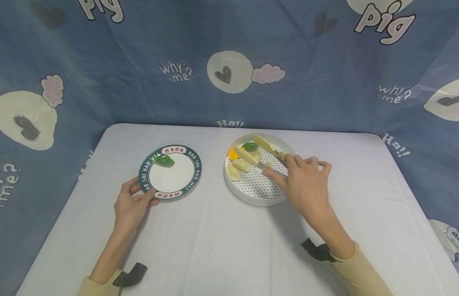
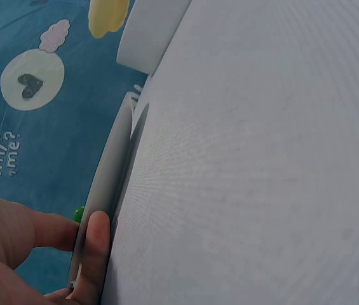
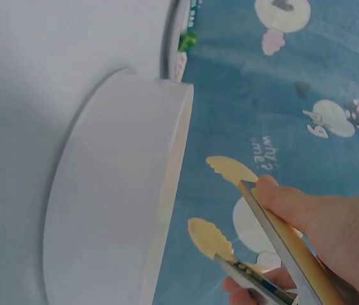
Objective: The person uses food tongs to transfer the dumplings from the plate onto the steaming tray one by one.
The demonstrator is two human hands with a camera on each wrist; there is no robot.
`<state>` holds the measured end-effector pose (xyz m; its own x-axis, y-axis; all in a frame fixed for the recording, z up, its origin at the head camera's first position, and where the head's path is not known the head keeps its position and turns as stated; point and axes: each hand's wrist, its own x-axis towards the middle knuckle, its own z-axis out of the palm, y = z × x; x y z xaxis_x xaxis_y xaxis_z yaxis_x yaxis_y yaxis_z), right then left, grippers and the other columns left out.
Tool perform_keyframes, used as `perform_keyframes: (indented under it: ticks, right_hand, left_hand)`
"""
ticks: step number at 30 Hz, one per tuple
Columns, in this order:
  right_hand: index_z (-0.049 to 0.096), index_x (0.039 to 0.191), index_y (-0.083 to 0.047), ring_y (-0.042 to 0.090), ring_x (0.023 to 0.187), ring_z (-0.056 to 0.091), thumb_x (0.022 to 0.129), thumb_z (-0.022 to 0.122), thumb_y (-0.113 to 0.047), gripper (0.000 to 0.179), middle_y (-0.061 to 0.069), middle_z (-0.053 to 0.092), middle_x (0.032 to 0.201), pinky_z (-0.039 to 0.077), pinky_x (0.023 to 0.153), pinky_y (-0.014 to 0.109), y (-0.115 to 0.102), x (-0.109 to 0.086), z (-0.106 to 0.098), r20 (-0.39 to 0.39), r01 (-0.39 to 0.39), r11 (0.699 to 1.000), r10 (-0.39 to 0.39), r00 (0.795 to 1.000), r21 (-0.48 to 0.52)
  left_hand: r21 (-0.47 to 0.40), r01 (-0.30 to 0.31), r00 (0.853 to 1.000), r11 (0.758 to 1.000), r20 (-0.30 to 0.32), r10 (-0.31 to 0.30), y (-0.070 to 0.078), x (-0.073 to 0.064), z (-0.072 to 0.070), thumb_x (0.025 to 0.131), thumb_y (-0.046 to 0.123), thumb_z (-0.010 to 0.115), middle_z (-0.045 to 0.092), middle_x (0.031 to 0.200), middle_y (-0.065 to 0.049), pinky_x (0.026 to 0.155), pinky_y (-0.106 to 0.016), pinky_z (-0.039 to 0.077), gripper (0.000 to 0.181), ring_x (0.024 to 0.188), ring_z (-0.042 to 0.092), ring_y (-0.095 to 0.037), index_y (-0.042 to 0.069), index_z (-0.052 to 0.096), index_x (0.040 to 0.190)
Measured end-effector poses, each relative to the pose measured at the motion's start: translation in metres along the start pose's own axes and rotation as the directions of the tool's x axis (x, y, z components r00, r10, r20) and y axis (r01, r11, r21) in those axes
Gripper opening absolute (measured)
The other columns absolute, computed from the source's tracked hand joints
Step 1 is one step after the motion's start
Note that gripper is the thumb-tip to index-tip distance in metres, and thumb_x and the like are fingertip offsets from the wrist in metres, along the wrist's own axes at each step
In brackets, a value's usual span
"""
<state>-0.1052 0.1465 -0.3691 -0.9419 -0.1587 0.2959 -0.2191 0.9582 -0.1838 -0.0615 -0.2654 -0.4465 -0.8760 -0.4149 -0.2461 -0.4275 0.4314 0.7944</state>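
Note:
My left hand pinches the lower left rim of a plate with a green patterned border, thumb on top and fingers beneath. A green piece, like a leaf or vegetable, lies on the plate's upper left. In my right hand is a pair of tongs with yellow scalloped tips, spread apart over a round white perforated tray. Beneath and beside the tips, the tray holds pale yellow oval pieces, an orange piece and a green piece. No food shows between the tips in the right wrist view.
A white cloth covers the table. Behind it hangs a blue printed curtain. The tray's tall side wall stands up from the cloth. A strip of cloth separates plate and tray.

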Motion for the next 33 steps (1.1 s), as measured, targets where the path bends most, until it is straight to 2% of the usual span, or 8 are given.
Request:
perform_keyframes:
  ticks: [2, 5, 11, 13, 18, 22, 29, 33]
  right_hand:
    - [0.071, 0.135, -0.008, 0.052, 0.103, 0.067, 0.095, 0.064, -0.075, 0.079, 0.017, 0.079, 0.124, 0.036, 0.098, 0.071, -0.002, 0.001, 0.001, -0.002, 0.004, 1.000, -0.004, 1.000, 0.003]
    - [0.072, 0.136, -0.010, 0.051, 0.105, 0.067, 0.094, 0.063, -0.077, 0.079, 0.016, 0.080, 0.124, 0.037, 0.098, 0.070, -0.006, 0.002, 0.002, -0.002, 0.015, 1.000, -0.015, 1.000, 0.005]
    - [0.070, 0.139, -0.012, 0.049, 0.108, 0.067, 0.094, 0.062, -0.078, 0.080, 0.014, 0.079, 0.127, 0.037, 0.101, 0.069, -0.017, 0.006, 0.003, 0.011, 0.042, 0.999, -0.042, 0.999, 0.015]
    - [0.070, 0.140, -0.013, 0.049, 0.110, 0.067, 0.094, 0.061, -0.078, 0.080, 0.013, 0.079, 0.128, 0.037, 0.101, 0.069, -0.021, 0.007, 0.004, 0.016, 0.054, 0.998, -0.054, 0.998, 0.011]
    - [0.069, 0.141, -0.013, 0.048, 0.112, 0.067, 0.095, 0.059, -0.079, 0.081, 0.011, 0.079, 0.128, 0.038, 0.102, 0.070, -0.031, 0.008, 0.007, 0.034, 0.081, 0.997, -0.081, 0.996, -0.008]
    - [0.069, 0.141, -0.013, 0.047, 0.111, 0.067, 0.096, 0.057, -0.079, 0.080, 0.010, 0.080, 0.125, 0.039, 0.102, 0.069, -0.037, 0.007, 0.009, 0.040, 0.111, 0.994, -0.110, 0.993, -0.022]
    - [0.071, 0.128, -0.014, 0.045, 0.115, 0.069, 0.095, 0.060, -0.079, 0.074, 0.005, 0.078, 0.105, 0.038, 0.103, 0.071, -0.049, 0.005, 0.016, 0.038, 0.147, 0.989, -0.146, 0.989, -0.026]
    - [0.071, 0.126, -0.013, 0.044, 0.116, 0.067, 0.094, 0.062, -0.079, 0.074, 0.006, 0.078, 0.110, 0.039, 0.102, 0.072, -0.060, 0.006, 0.020, 0.053, 0.165, 0.986, -0.164, 0.985, -0.022]
  left_hand:
    - [-0.002, 0.000, 1.000, 1.000, 0.003, 0.000, 0.000, 0.000, 0.000, 0.107, 0.022, 0.065, 0.066, 0.142, -0.022, 0.089, -0.014, 0.043, 0.081, 0.069, 0.072, 0.005, 0.006, 0.020, 0.171]
    - [-0.001, -0.002, 1.000, 1.000, 0.003, 0.002, 0.001, 0.001, 0.000, 0.107, 0.023, 0.065, 0.067, 0.142, -0.022, 0.087, -0.013, 0.043, 0.081, 0.069, 0.072, 0.005, 0.006, 0.020, 0.171]
    - [0.006, -0.004, 1.000, 1.000, -0.008, 0.004, 0.002, 0.001, 0.003, 0.107, 0.023, 0.065, 0.071, 0.136, -0.024, 0.105, -0.038, 0.050, 0.080, 0.069, 0.073, 0.003, 0.006, 0.020, 0.171]
    - [0.007, -0.003, 1.000, 1.000, -0.010, 0.003, 0.002, 0.001, 0.003, 0.107, 0.023, 0.065, 0.070, 0.136, -0.024, 0.107, -0.042, 0.051, 0.080, 0.069, 0.072, 0.003, 0.006, 0.020, 0.171]
    - [0.009, -0.005, 1.000, 1.000, -0.012, 0.005, 0.002, 0.002, 0.004, 0.107, 0.023, 0.065, 0.068, 0.138, -0.024, 0.105, -0.040, 0.052, 0.080, 0.068, 0.072, 0.003, 0.005, 0.020, 0.171]
    - [0.009, 0.004, 1.000, 1.000, -0.021, -0.004, 0.001, 0.001, 0.003, 0.107, 0.022, 0.066, 0.073, 0.130, -0.023, 0.105, -0.039, 0.051, 0.080, 0.067, 0.072, 0.003, 0.005, 0.021, 0.171]
    - [-0.002, 0.000, 1.000, 1.000, -0.015, 0.000, 0.000, 0.001, 0.001, 0.106, 0.022, 0.068, 0.076, 0.122, -0.023, 0.109, -0.048, 0.049, 0.083, 0.067, 0.071, 0.002, 0.004, 0.020, 0.171]
    - [0.002, 0.008, 1.000, 1.000, -0.019, -0.008, -0.001, -0.001, 0.002, 0.106, 0.022, 0.067, 0.074, 0.127, -0.024, 0.109, -0.047, 0.050, 0.082, 0.068, 0.071, 0.002, 0.005, 0.021, 0.171]
